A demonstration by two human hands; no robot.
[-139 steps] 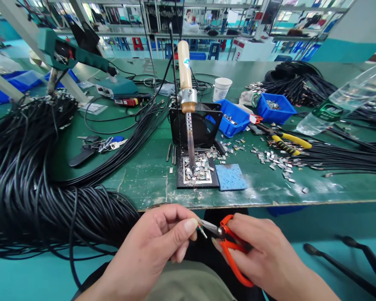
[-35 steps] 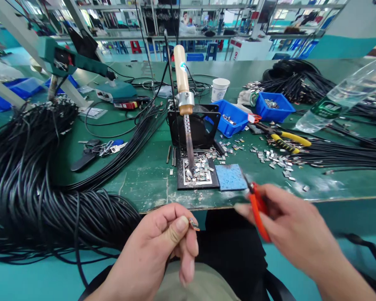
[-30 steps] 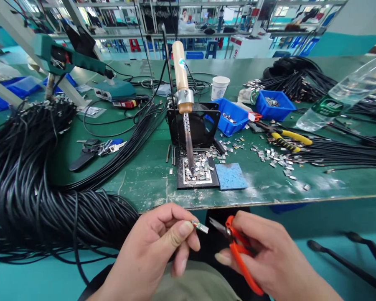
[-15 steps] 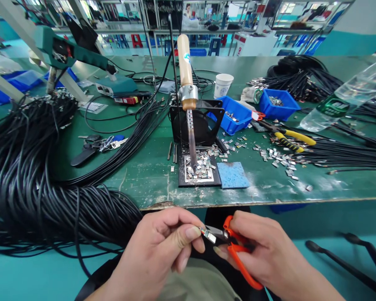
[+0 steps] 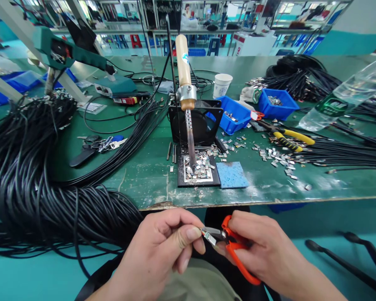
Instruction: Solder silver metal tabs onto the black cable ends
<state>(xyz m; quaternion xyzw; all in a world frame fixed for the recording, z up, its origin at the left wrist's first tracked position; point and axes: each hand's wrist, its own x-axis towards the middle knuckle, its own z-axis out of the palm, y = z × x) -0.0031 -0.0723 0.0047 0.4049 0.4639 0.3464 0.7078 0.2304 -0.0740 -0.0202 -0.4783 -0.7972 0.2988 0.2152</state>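
Between thumb and fingers, my left hand (image 5: 167, 246) pinches a small silver USB-type connector (image 5: 209, 238) with coloured wire ends at its base. Wrapped round the orange handles of a pair of scissors (image 5: 240, 255), my right hand (image 5: 265, 244) holds the blades close against the connector by my left fingertips. Both hands are in front of the table edge, over my lap. Whether the blades touch a wire is too small to tell. Above them, a wooden-handled soldering iron (image 5: 184, 67) points down at loose connectors (image 5: 202, 167) on a black plate.
A blue sponge (image 5: 232, 174) lies beside the plate, in front of a black fan (image 5: 196, 123). Thick bundles of black cable (image 5: 81, 209) fill the left. Blue bins (image 5: 277, 104), yellow-handled pliers (image 5: 293, 140) and a plastic bottle (image 5: 341, 98) are on the right.
The scissors have shifted slightly left, and their blades now lie closer to the connector and my left fingertips. My left hand stays nearly still with the connector pinched.
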